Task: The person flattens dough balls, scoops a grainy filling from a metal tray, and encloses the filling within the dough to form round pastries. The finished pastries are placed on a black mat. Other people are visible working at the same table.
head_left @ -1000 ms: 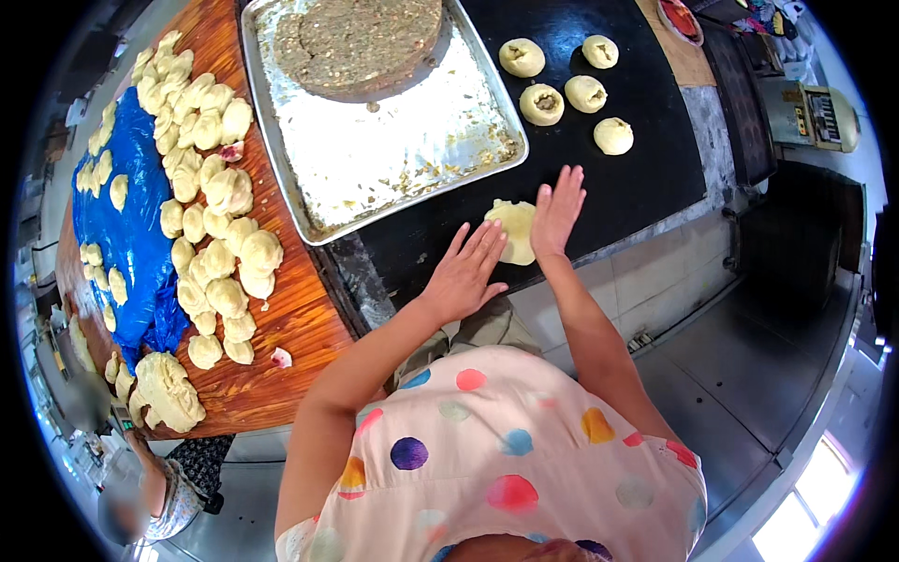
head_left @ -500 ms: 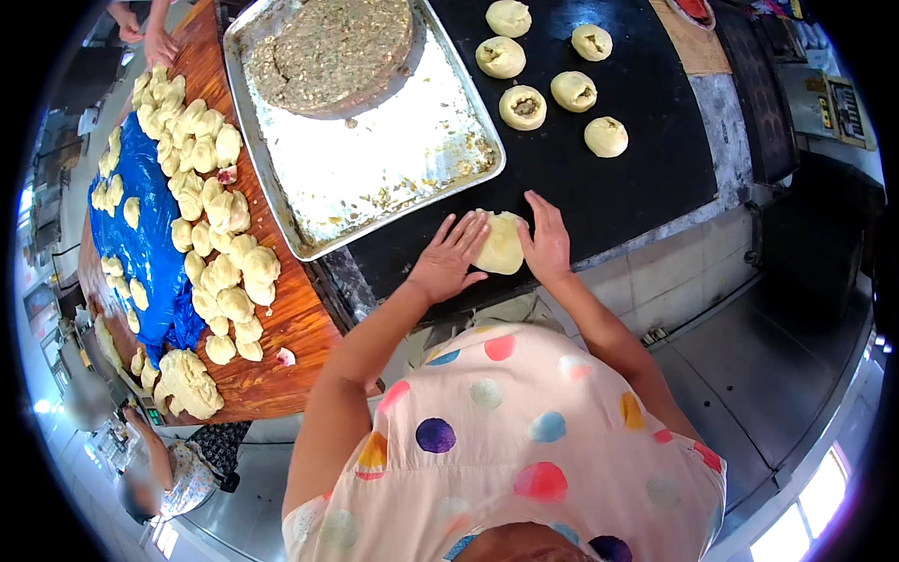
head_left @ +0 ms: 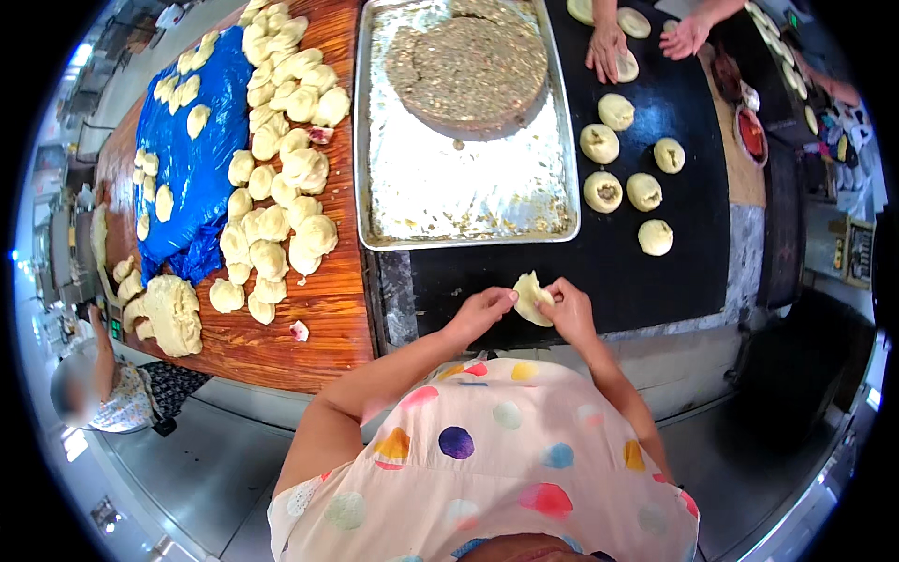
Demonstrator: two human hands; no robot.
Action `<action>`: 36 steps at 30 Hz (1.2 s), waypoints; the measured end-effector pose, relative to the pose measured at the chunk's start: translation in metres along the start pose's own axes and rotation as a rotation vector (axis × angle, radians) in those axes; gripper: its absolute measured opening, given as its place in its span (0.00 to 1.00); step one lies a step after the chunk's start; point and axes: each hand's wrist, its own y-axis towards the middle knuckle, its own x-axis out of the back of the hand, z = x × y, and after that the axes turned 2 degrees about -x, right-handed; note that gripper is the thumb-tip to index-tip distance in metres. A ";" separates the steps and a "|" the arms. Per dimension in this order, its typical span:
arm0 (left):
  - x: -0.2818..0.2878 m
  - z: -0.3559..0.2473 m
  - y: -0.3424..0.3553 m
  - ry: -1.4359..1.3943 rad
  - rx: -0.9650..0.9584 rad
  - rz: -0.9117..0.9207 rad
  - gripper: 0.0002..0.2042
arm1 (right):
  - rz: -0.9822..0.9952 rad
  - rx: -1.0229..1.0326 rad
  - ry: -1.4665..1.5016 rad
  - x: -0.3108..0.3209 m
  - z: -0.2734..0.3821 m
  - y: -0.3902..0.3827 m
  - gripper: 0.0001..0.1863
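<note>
Between my hands, at the near edge of the black work surface (head_left: 468, 281), a flattened piece of pale yellow dough (head_left: 532, 301) is held up by its edges. My left hand (head_left: 489, 310) pinches its left rim between thumb and fingers. On the opposite side my right hand (head_left: 567, 311) grips the dough's right edge. Beyond them lies a metal tray (head_left: 403, 211) bearing a big round block of brown, seed-flecked filling (head_left: 468, 70). To the right of the tray sit several round filled buns (head_left: 655, 237), some with filling showing through a gap on top.
Many dough pieces (head_left: 304, 169) lie on the wooden table (head_left: 318, 347) at left, beside a blue plastic sheet (head_left: 192, 122) and a large dough lump (head_left: 175, 316). Another person's hands (head_left: 609, 49) work at the far end. A red-filled bowl (head_left: 751, 134) stands far right.
The dough has gone from lying flat under my hands to being lifted and pinched between them. My view has turned, bringing another person's hands in at the far end of the black surface.
</note>
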 end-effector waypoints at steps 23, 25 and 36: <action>0.188 -0.027 -0.017 -1.074 -0.224 -0.178 0.20 | 0.012 1.326 -1.185 -0.086 0.253 0.289 0.14; 0.190 -0.027 -0.015 -1.045 -0.175 -0.189 0.20 | 0.085 1.291 -1.390 -0.091 0.267 0.297 0.15; 0.196 -0.025 -0.017 -1.046 -0.159 -0.221 0.20 | 0.145 1.338 -1.690 -0.090 0.260 0.311 0.16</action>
